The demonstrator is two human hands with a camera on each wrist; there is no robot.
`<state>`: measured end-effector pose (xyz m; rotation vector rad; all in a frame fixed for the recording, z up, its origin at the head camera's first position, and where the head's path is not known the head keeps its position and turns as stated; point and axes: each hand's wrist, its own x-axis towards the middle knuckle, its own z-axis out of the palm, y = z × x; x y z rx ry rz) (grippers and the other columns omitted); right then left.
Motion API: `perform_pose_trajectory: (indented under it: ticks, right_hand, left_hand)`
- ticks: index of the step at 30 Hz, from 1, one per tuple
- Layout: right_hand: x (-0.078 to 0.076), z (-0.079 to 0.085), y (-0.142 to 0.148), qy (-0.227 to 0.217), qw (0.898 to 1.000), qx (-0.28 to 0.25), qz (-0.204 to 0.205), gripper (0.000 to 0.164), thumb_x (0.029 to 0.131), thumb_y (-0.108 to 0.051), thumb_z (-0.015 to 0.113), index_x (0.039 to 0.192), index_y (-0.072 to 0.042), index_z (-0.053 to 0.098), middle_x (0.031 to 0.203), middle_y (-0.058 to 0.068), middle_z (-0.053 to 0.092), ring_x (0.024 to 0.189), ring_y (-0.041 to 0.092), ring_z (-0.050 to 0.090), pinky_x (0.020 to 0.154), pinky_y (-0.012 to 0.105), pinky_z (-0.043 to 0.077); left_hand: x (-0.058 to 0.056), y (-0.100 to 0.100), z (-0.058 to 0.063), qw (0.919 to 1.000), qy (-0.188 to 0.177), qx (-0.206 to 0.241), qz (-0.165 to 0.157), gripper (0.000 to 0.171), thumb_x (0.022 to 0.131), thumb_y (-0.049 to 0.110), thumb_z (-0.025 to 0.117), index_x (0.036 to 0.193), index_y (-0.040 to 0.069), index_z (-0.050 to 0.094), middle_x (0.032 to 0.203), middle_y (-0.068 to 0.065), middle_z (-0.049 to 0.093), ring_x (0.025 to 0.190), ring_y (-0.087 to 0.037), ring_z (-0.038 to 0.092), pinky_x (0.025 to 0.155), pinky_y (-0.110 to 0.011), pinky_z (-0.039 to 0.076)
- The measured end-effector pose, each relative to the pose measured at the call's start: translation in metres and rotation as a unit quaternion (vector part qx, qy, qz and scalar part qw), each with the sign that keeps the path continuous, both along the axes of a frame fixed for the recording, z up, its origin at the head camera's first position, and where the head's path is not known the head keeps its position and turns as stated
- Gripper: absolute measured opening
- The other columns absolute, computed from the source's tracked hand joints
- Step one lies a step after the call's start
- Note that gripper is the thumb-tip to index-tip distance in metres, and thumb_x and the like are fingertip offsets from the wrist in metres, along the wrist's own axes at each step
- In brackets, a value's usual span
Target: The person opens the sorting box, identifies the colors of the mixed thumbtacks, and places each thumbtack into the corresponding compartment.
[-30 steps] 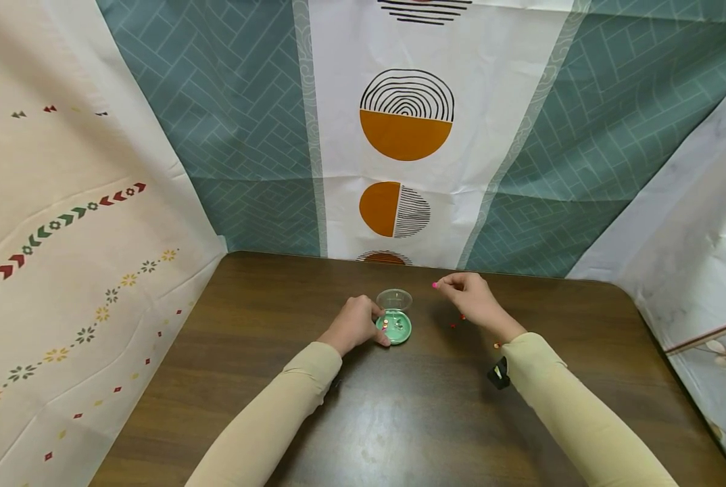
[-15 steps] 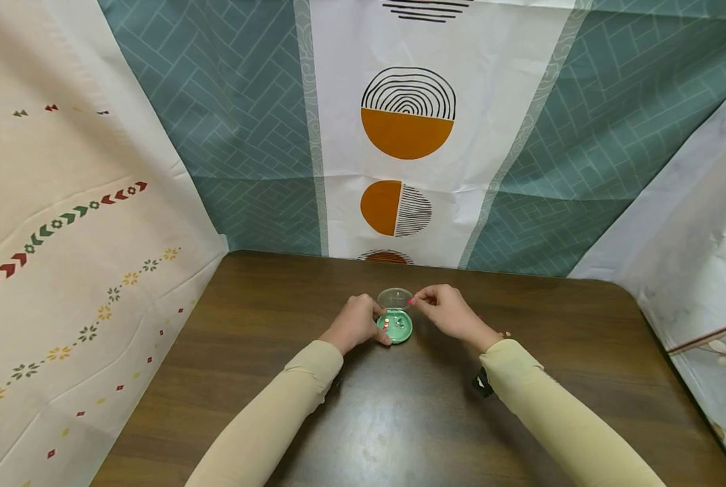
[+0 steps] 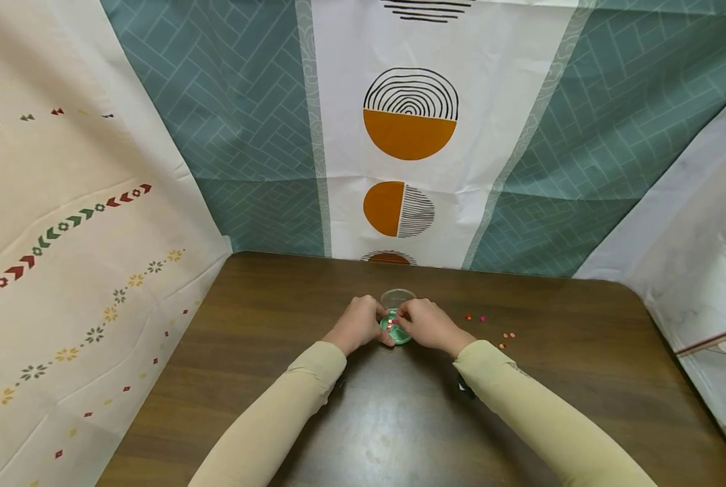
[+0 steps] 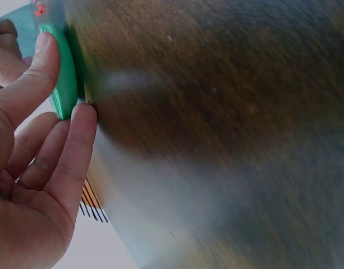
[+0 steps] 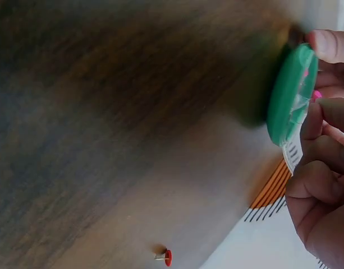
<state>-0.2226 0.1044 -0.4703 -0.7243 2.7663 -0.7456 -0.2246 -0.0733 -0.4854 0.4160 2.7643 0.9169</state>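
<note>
- Container (image 3: 402,337) in the head view: a round green dish on the counter (image 3: 369,433), between the hands, its clear lid (image 3: 397,296) folded back on the far side, so the long line of dish and lid runs away from the person. The left hand (image 3: 358,325) grips the left rim; the right hand (image 3: 428,327) is over the right part. Small tacks (image 3: 482,318) lie scattered to its right. The glossy dark wood runs wide to either side; patterned cloth (image 3: 253,135) hangs behind.
- Left wrist view: the dish shows edge-on, held between the left thumb and fingers.
- Right wrist view: the right fingertips seem to pinch a pink tack (image 5: 317,94) at the dish, though little of it shows. A red tack (image 5: 168,258) lies well apart on the counter.
</note>
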Motion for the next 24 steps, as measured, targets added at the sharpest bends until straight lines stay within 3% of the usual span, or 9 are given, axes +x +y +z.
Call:
perform_pose_trajectory:
  ticks: [6,15,24]
  right_hand:
    - [-0.0024,-0.001,-0.0032,0.031,0.998,0.04,0.029,0.011,0.093,-0.02,0.057,0.092,-0.014,0.067,0.076,-0.011,0.057,0.061,0.006,0.049,0.057,0.025,0.042]
    - [-0.0066,0.0033,-0.0052,0.059,0.992,0.092,0.066,0.013,0.092,-0.02,0.057,0.095,-0.016,0.069,0.085,-0.011,0.061,0.069,0.004,0.052,0.061,0.025,0.044]
    - [-0.0081,0.0022,-0.0075,0.054,0.991,0.101,0.065,0.013,0.092,-0.019,0.056,0.09,-0.017,0.07,0.081,-0.012,0.06,0.066,0.004,0.051,0.061,0.026,0.043]
  left_hand:
    - [0.0005,-0.0007,0.002,1.0,0.003,0.002,0.0,0.057,0.052,0.037,0.088,0.101,0.014,0.072,0.102,0.007,0.065,0.095,-0.011,0.057,0.074,-0.022,0.045]
    - [0.0014,-0.0015,0.0038,1.0,-0.004,0.009,0.0,0.056,0.052,0.035,0.088,0.101,0.014,0.072,0.102,0.007,0.065,0.094,-0.01,0.057,0.073,-0.021,0.045]
    - [0.004,-0.0009,0.0019,1.0,-0.004,0.006,0.004,0.054,0.053,0.036,0.088,0.1,0.014,0.072,0.103,0.007,0.065,0.096,-0.012,0.057,0.074,-0.022,0.045]
